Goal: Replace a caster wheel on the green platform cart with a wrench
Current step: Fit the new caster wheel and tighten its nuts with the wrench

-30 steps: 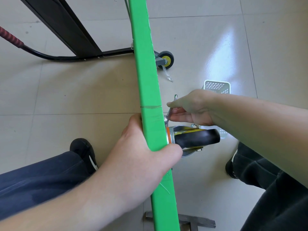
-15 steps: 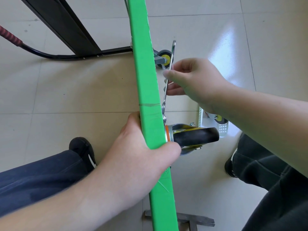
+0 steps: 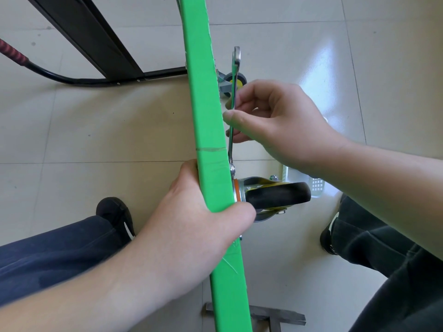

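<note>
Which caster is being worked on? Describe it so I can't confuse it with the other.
Find the green deck edge running up the frame. The near caster juts right beside the left hand, under the wrench. Its wheel is large and black; the far caster is small, grey with a yellow hub.

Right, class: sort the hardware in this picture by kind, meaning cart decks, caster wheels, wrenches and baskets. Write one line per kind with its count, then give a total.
Green cart decks: 1, the green platform, gripped by the left hand.
Caster wheels: 2, the black caster and the far grey caster.
Wrenches: 1, the wrench, held by the right hand.
Baskets: 1, the white basket.
Total: 5
</note>
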